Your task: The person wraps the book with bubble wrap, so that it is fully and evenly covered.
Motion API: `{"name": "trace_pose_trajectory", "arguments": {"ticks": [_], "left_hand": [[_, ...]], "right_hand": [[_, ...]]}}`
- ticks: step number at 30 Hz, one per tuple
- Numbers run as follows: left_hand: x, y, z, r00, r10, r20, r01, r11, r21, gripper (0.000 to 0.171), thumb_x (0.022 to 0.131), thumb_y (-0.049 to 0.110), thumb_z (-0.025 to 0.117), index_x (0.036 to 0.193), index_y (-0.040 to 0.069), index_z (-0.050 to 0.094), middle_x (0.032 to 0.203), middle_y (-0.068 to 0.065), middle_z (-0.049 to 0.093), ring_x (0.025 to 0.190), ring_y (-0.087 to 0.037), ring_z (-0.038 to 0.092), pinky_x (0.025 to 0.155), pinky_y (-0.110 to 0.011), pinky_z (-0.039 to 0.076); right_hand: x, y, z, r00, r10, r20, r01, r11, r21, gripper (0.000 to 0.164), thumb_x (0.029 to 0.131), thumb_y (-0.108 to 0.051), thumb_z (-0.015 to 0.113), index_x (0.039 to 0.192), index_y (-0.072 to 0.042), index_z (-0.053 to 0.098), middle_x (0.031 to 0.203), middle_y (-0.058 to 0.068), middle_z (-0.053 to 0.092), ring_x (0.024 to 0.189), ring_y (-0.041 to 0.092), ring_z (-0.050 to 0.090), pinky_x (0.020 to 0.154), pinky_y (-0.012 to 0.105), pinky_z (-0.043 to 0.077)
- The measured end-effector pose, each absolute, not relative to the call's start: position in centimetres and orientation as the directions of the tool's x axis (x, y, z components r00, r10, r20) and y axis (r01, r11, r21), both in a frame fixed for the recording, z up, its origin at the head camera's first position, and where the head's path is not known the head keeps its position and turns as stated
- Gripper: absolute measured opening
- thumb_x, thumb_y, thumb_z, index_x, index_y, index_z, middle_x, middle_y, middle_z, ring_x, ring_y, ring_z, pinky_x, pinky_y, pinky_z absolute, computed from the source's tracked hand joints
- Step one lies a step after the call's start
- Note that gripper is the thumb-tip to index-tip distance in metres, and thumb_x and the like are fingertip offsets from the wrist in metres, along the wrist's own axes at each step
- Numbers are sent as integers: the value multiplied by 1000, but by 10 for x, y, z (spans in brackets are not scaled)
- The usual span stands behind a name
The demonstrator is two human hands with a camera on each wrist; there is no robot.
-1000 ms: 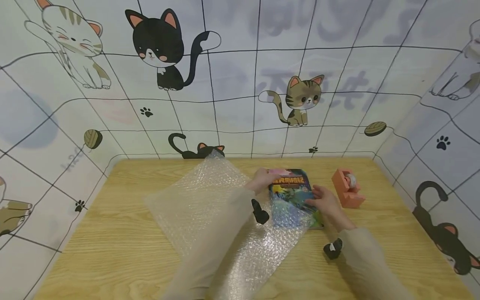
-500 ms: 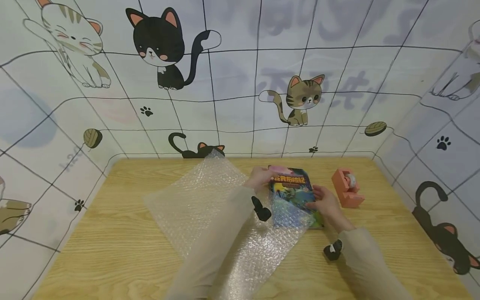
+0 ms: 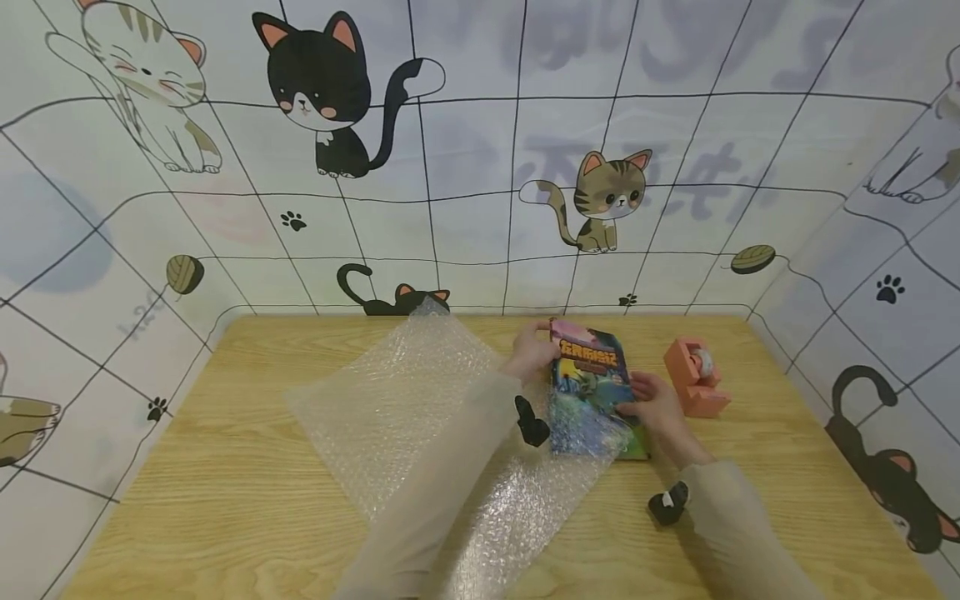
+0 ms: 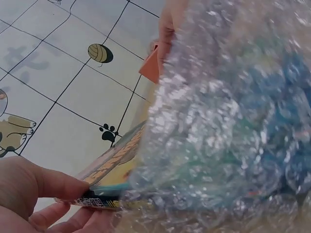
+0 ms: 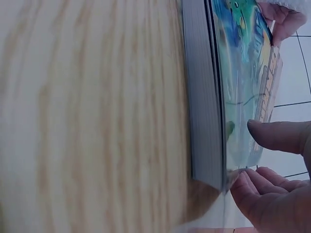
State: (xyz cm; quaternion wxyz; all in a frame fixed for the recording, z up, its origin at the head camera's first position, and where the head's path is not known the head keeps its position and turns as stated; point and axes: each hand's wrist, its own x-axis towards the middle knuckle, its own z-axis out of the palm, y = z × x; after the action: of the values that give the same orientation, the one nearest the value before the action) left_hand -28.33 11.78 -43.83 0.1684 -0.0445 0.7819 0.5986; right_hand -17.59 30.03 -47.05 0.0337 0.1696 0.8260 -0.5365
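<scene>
A thick book (image 3: 592,367) with a colourful cartoon cover lies between my hands. Its far end is tilted up off the table. A corner of clear bubble wrap (image 3: 405,392) covers the cover's lower left part. My left hand (image 3: 532,352) pinches the book's left side near the far end. In the left wrist view its thumb (image 4: 63,186) is on top and the other fingers are under the spine. My right hand (image 3: 660,408) holds the right side, thumb over the cover. The right wrist view shows the book's white page block (image 5: 204,97) facing the camera.
A coral-pink tape dispenser (image 3: 697,377) with a roll of tape stands just right of the right hand. The bubble wrap spreads left and toward the front of the wooden table (image 3: 225,475). Cat-patterned walls (image 3: 480,167) enclose the back and sides.
The book's far end has risen and shifted slightly right. My left hand has moved right and a little up with it. The right hand has barely moved.
</scene>
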Motion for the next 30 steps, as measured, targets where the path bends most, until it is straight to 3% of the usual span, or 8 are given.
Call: {"name": "trace_pose_trajectory", "arguments": {"ticks": [4, 9, 12, 19, 21, 25, 28, 30], "left_hand": [[-281, 117, -441, -929, 194, -315, -278, 194, 941, 51, 80, -9, 59, 126, 12, 54, 97, -12, 60, 61, -16, 48, 52, -28, 40], [-281, 114, -441, -911, 258, -323, -317, 63, 946, 49, 85, -8, 58, 128, 16, 53, 104, -14, 61, 83, -25, 65, 68, -34, 52], [-281, 113, -440, -899, 279, -336, -342, 30, 939, 47, 86, -6, 58, 127, 16, 54, 105, -15, 62, 90, -30, 66, 77, -40, 54], [-279, 119, -437, -888, 330, -320, -357, -55, 933, 47, 86, -6, 58, 127, 17, 55, 97, -11, 65, 89, -25, 66, 80, -38, 54], [-278, 122, -434, -894, 331, -302, -348, -87, 933, 48, 86, -6, 58, 128, 17, 55, 96, -11, 66, 88, -24, 66, 80, -38, 54], [-275, 131, -423, -909, 317, -270, -326, -136, 936, 47, 85, -6, 60, 126, 17, 57, 92, -9, 66, 86, -22, 65, 79, -37, 54], [-272, 137, -413, -913, 324, -247, -316, -180, 932, 46, 85, -6, 60, 124, 18, 57, 92, -8, 66, 86, -22, 64, 80, -39, 54], [-270, 141, -405, -913, 332, -238, -316, -207, 926, 45, 86, -5, 60, 123, 19, 58, 92, -7, 66, 86, -22, 64, 80, -40, 53]], "right_hand": [[-177, 303, -469, -932, 254, -257, 337, 352, -873, 69, 87, 2, 61, 143, 9, 22, 144, 33, 26, 132, 45, 27, 104, 53, 32], [-175, 309, -464, -928, 226, -297, 363, 354, -862, 69, 90, -8, 61, 144, 9, 21, 143, 34, 27, 129, 45, 33, 100, 52, 37], [-172, 313, -462, -930, 205, -306, 364, 388, -847, 68, 92, -16, 60, 143, 11, 23, 142, 35, 29, 125, 44, 38, 95, 51, 42], [-162, 322, -444, -948, 218, -233, 313, 495, -810, 67, 95, -24, 54, 140, 16, 24, 138, 38, 31, 126, 48, 34, 98, 54, 38], [-160, 324, -436, -953, 239, -185, 289, 539, -791, 64, 96, -24, 54, 138, 17, 28, 134, 38, 36, 122, 47, 38, 93, 50, 43], [-156, 330, -419, -950, 283, -130, 273, 555, -786, 58, 96, -23, 53, 135, 16, 34, 130, 35, 44, 111, 37, 47, 78, 22, 46], [-152, 334, -406, -945, 301, -128, 272, 507, -818, 58, 96, -22, 53, 137, 14, 33, 131, 32, 43, 99, 15, 50, 68, 9, 42], [-149, 338, -397, -943, 310, -117, 263, 486, -834, 60, 95, -23, 54, 139, 12, 32, 128, 29, 46, 89, 3, 50, 64, 9, 43]]}}
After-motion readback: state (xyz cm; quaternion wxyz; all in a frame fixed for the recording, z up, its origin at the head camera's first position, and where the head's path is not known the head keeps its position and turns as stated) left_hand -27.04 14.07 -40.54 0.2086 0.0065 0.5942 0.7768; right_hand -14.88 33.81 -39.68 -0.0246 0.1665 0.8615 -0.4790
